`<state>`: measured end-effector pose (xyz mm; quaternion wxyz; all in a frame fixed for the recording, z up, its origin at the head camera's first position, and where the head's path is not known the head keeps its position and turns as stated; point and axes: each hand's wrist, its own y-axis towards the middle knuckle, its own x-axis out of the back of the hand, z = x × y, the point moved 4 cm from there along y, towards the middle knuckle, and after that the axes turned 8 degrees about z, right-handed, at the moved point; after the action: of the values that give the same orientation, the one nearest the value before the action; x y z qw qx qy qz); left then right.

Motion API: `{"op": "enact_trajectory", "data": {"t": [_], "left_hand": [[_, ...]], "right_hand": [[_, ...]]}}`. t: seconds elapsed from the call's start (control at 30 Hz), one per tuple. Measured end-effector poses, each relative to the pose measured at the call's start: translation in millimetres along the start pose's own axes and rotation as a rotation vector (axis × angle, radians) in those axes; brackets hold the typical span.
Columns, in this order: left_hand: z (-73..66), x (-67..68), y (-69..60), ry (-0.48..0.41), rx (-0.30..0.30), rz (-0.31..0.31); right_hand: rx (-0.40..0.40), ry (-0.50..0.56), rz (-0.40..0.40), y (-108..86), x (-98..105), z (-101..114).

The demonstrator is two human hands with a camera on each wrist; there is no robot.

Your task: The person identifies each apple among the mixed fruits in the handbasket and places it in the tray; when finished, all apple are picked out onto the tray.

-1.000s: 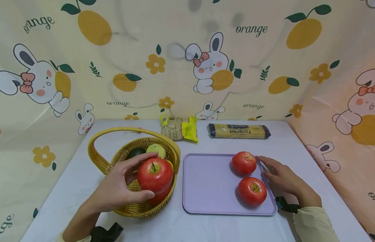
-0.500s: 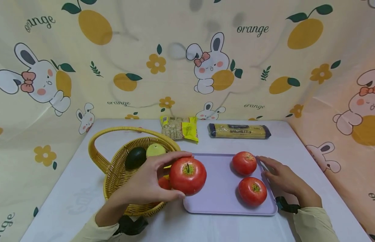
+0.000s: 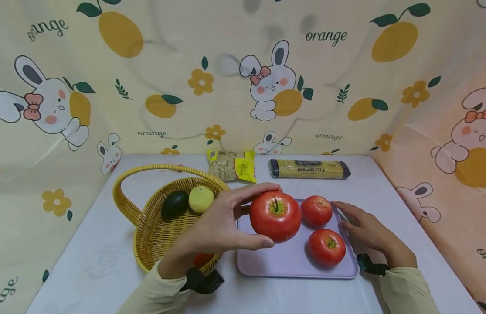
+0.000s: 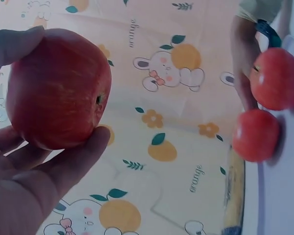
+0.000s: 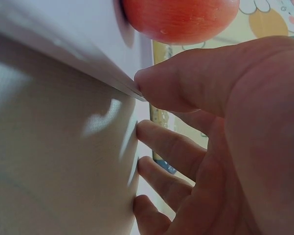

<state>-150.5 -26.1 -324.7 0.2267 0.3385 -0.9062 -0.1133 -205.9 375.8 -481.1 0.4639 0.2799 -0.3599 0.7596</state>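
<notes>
A red apple (image 3: 275,216) is held up in my left hand (image 3: 223,222), thumb and fingers spread round its sides, above the left part of a lilac tray (image 3: 266,269). The left wrist view shows the same apple (image 4: 58,88) in that grip. Two more red apples, a rear one (image 3: 316,211) and a front one (image 3: 327,247), rest on the tray's right side. My right hand (image 3: 366,229) lies at the tray's right edge. In the right wrist view its thumb (image 5: 171,85) touches the rim, while the other fingers are loosely bent near the tabletop.
Left of the tray stands a wicker basket (image 3: 142,244) with a raised handle. Inside are an avocado (image 3: 175,205), a pale green round fruit (image 3: 201,199) and a partly hidden red fruit (image 3: 202,259). Behind lie a yellow packet (image 3: 232,166) and a spaghetti pack (image 3: 309,169).
My left hand has carried the apple rightward from over the basket to over the tray. The right hand has stayed at the tray's edge.
</notes>
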Motion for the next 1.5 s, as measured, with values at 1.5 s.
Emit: {"op": "enact_trajectory", "data": {"t": [1.5], "left_hand": [[81.1, -60.4, 72.2, -0.026, 0.209, -0.266]], "right_hand": [[-0.044, 0.01, 0.017, 1.6, -1, -1]]}}
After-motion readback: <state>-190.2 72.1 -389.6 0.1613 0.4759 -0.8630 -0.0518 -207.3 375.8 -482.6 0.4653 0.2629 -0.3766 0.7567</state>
